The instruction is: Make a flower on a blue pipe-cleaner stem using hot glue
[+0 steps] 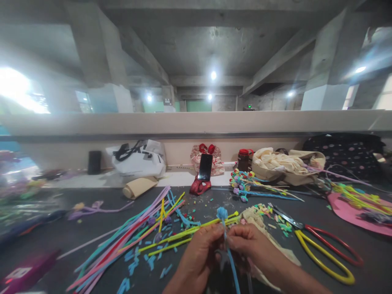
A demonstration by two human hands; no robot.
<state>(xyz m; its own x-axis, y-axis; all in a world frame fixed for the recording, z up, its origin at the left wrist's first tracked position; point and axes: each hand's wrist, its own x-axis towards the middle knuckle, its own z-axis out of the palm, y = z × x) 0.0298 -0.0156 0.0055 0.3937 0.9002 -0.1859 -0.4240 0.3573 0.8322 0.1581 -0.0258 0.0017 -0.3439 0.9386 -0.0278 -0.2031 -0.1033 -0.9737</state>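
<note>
Where your two hands meet, the work is all at the fingertips; notes run from broad to fine. Dark surface (92, 224) spreads beneath and around both hands. Bundle of coloured stems (122, 239) lies left of your left hand, fanned toward you. Scissors (301, 226) rest right of your right hand, blades angled away and leftward, clear of your fingers. Yellow stems (174, 236) lie beyond and left of the left hand, passing behind it.

Your left hand (204, 246) is closed to a pinch, thumb against finger, on the blue stem (232, 263). Your right hand (249, 241) is pinched just beside it on the same stem; its lower fingers are partly hidden, so their curl can't be told.

For good handling, I'd let the left pinch steady the stem right under its blue head (222, 213) and leave fine working to the right. Go lightly: a hard squeeze could flatten the fuzz or kink the stem.

Stem's long axis runs from beyond your fingertips back toward you, veering slightly right at the near end. Head points up and away from you; exact tilt unclear. Smallest: blue offcuts (132, 267), scattered left of the left hand.
</note>
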